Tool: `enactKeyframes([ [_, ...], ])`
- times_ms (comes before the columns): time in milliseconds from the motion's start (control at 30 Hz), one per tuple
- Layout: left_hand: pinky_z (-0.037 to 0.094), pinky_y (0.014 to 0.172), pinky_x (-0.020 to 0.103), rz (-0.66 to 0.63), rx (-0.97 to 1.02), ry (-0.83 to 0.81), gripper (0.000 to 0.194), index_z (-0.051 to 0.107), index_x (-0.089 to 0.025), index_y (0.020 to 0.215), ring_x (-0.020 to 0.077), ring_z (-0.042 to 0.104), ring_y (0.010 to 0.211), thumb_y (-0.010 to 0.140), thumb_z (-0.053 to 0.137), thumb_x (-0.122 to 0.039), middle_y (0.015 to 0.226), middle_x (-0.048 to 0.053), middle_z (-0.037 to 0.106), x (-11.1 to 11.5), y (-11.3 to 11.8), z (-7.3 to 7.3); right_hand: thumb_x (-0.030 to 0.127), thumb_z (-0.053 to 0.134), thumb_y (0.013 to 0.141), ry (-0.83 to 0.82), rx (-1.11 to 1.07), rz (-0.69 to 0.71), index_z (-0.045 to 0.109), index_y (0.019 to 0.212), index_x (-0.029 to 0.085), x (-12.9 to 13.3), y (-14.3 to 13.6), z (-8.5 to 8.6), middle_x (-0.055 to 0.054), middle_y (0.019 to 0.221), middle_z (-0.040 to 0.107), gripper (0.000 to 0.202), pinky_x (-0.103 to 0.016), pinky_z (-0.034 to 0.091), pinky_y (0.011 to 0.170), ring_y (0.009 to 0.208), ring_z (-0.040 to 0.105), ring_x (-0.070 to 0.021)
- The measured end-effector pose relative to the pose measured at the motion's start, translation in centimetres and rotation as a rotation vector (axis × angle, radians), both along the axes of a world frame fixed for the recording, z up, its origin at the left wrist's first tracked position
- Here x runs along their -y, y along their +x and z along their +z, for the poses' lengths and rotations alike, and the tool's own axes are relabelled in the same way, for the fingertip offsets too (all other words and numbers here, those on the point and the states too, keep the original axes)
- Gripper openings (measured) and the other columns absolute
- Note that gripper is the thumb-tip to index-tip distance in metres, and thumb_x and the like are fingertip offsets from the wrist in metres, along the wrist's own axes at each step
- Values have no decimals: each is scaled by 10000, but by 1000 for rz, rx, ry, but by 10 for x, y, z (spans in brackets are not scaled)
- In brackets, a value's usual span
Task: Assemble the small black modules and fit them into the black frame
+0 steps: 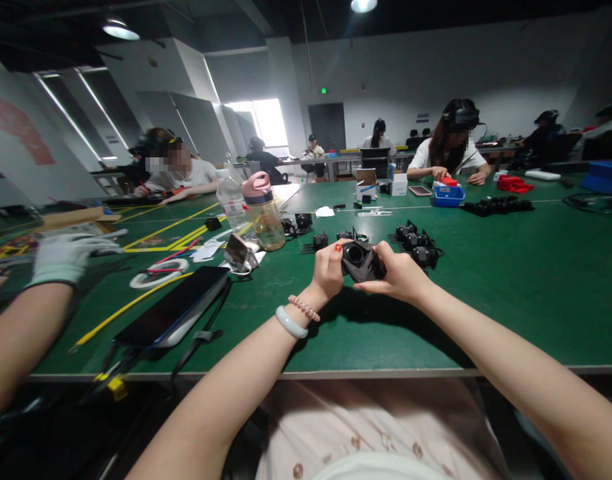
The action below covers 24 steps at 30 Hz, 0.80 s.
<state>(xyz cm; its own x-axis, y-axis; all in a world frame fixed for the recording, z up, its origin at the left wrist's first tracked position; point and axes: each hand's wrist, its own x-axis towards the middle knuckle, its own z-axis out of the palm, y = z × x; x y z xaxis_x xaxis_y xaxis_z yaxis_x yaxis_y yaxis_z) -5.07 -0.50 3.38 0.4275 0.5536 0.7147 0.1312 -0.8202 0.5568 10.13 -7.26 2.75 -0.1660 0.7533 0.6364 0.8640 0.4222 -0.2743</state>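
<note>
Between both hands, just above the green table [516,293], is a black plastic housing with a round opening [357,254]. My left hand [328,272] grips its left side, the thumb near the rim of the opening. On the opposite side my right hand [399,272] holds the same part with closed fingers. Its exact kind is unclear. Just behind the hands lies a cluster of black mechanical parts [420,248]. A smaller black part [320,241] sits beyond my left hand.
Left of me are a dark phone-like device [173,308], a yellow cable [131,310], a pink-lidded bottle [265,220] and a clear plastic bottle [231,200]. A co-worker's gloved hand [61,257] reaches in from the left. Across the table, a person works by a blue bin [449,196].
</note>
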Motion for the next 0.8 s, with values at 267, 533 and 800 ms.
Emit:
enactKeyframes([
  [267,416,666,244,11,4,16,444,565,-111,835,139,544,729,833,190,-349,804,66,608,1,0,1,615,518,598,2,4,-7,390,867,168,1,-1,1,-38,627,561,536,-187,265,421,482,519,-138],
  [533,417,671,235,7,1,40,431,566,-113,839,133,545,737,838,193,-329,806,58,607,1,0,1,629,500,602,2,6,-7,381,864,168,0,0,0,-32,616,552,544,-182,260,417,472,509,-130],
  [800,420,695,238,-5,18,50,427,566,-115,847,137,550,762,840,195,-326,821,58,606,1,0,0,625,497,608,6,0,-10,380,860,167,1,-1,1,-33,612,547,535,-187,264,416,471,508,-134],
])
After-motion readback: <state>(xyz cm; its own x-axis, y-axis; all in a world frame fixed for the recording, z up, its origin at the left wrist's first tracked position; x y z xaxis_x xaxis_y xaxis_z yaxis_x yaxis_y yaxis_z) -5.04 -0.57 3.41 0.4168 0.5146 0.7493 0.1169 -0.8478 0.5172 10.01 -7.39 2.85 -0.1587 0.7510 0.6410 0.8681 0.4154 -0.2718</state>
